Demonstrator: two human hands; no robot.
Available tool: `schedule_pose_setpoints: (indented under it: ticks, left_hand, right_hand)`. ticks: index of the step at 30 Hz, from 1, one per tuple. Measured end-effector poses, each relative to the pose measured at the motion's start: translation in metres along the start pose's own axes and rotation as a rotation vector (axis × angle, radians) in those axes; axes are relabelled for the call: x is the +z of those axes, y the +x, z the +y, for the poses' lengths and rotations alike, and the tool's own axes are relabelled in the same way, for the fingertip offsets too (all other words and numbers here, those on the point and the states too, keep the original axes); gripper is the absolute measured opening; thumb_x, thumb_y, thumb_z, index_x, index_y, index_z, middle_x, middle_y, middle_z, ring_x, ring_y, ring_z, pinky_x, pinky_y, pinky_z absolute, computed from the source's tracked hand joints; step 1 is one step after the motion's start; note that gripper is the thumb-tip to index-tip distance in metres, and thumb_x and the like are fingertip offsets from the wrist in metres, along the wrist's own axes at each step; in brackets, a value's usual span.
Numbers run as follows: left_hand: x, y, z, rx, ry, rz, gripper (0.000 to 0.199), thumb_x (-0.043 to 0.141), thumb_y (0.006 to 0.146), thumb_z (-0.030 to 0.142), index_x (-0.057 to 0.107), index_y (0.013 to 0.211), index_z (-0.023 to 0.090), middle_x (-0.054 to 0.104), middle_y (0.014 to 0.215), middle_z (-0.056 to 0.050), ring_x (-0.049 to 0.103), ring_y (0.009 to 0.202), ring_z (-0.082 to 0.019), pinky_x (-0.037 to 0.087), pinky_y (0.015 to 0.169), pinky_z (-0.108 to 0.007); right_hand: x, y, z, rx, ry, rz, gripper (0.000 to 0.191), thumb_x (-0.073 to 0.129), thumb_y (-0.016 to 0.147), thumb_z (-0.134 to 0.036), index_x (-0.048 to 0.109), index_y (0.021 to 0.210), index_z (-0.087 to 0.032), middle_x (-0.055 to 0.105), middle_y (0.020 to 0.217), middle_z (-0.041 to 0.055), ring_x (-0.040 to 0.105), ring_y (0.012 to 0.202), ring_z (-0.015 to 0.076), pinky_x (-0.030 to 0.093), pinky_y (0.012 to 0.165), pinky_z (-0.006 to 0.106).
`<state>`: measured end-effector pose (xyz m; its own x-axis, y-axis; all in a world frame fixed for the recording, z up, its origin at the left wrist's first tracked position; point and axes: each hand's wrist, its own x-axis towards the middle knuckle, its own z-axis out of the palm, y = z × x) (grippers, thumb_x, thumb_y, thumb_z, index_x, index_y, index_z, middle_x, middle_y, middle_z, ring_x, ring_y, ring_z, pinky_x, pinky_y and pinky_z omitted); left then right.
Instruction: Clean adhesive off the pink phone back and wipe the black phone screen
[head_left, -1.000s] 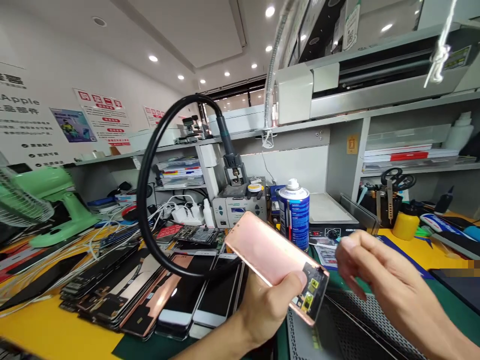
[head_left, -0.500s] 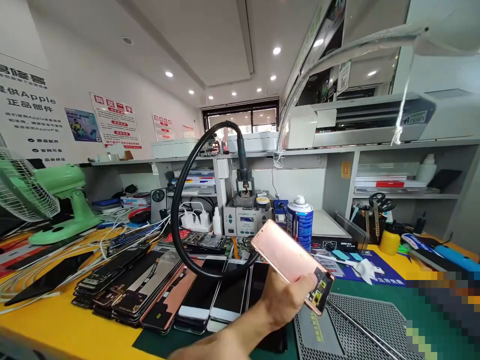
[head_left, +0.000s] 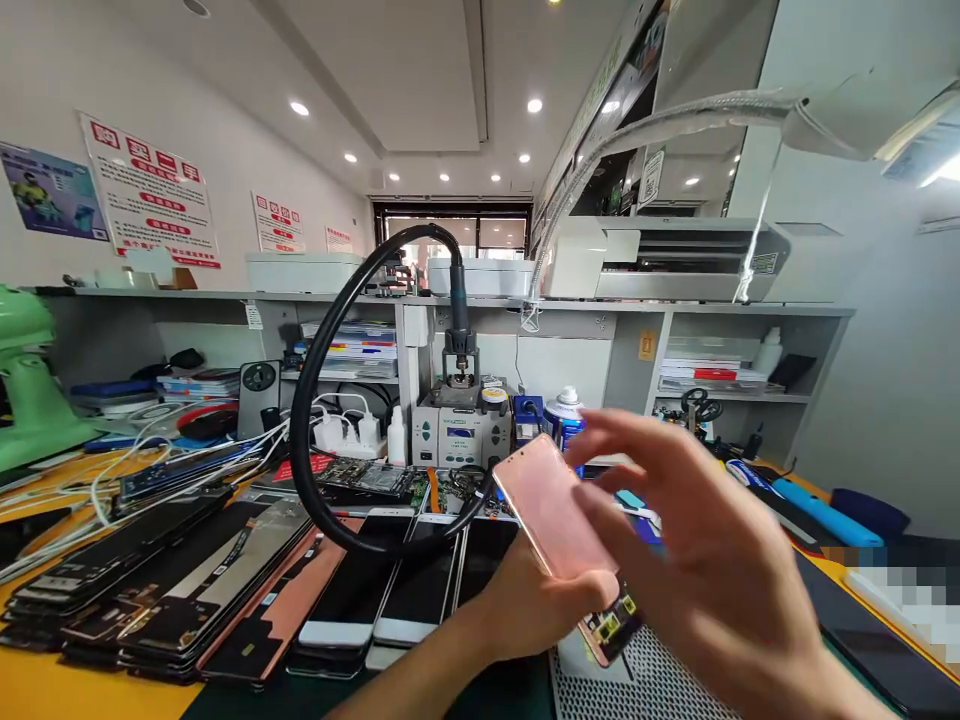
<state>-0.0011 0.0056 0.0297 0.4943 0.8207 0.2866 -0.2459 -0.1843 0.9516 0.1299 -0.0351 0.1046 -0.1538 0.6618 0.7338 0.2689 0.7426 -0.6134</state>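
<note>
My left hand (head_left: 536, 600) grips a pink metal phone frame (head_left: 555, 510) near its lower end, thumb across the face. The frame is tilted, and its lower end shows dark parts with yellow-edged squares. Close to the frame's upper right side is my right hand (head_left: 690, 530), its fingers apart and slightly blurred, with nothing seen in them. Whether its fingertips touch the frame I cannot tell. Below the hands lies a grey perforated mat (head_left: 660, 680).
Stacked phone screens (head_left: 247, 590) cover the bench at the left. A thick black hose (head_left: 304, 400) loops in front of a grey soldering station (head_left: 461, 430). Behind my right hand stands a blue spray can (head_left: 564, 415). A blue tube-like item (head_left: 825, 510) lies at the right.
My right hand has come into view from the right and is now beside the pink frame. The view has turned to the right. My left hand still holds the frame.
</note>
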Motion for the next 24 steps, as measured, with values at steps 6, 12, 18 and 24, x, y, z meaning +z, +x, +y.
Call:
schedule_pose_setpoints:
  ticks: [6, 12, 18, 24]
  left_hand:
    - [0.003, 0.000, 0.014, -0.051, 0.093, -0.254, 0.029, 0.062, 0.074, 0.012, 0.068, 0.102, 0.015, 0.066, 0.097, -0.003, 0.059, 0.093, -0.019, 0.047, 0.088, -0.032]
    - [-0.001, 0.004, 0.014, -0.090, 0.225, -0.319, 0.026, 0.061, 0.067, 0.009, 0.064, 0.092, 0.017, 0.051, 0.072, 0.005, 0.045, 0.069, -0.011, 0.042, 0.066, -0.024]
    - [-0.001, 0.008, 0.014, -0.103, 0.246, -0.283, 0.028, 0.059, 0.074, 0.009, 0.066, 0.100, 0.017, 0.061, 0.089, 0.001, 0.054, 0.079, -0.013, 0.046, 0.074, -0.025]
    - [0.009, 0.009, -0.009, -0.409, -0.279, 0.010, 0.058, 0.052, 0.088, 0.056, 0.069, 0.112, 0.006, 0.070, 0.106, -0.019, 0.067, 0.096, -0.028, 0.048, 0.091, -0.042]
  right_hand:
    - [-0.058, 0.014, 0.045, 0.500, 0.119, 0.031, 0.036, 0.067, 0.085, -0.053, 0.070, 0.079, -0.017, 0.064, 0.067, 0.0018, 0.052, 0.054, 0.0128, 0.042, 0.050, 0.025]
    - [-0.050, 0.006, 0.068, 0.630, 0.384, -0.420, 0.028, 0.080, 0.078, -0.041, 0.068, 0.080, -0.015, 0.061, 0.070, -0.0009, 0.051, 0.061, 0.0111, 0.043, 0.053, 0.022]
    - [-0.051, 0.007, 0.091, 0.654, 0.502, -0.402, 0.029, 0.083, 0.074, -0.037, 0.066, 0.067, -0.015, 0.058, 0.064, -0.0029, 0.050, 0.054, 0.0097, 0.041, 0.049, 0.022]
    - [-0.048, -0.005, 0.112, 0.684, 0.582, -0.279, 0.028, 0.074, 0.083, -0.039, 0.066, 0.071, -0.015, 0.060, 0.063, -0.0008, 0.049, 0.055, 0.0113, 0.036, 0.053, 0.025]
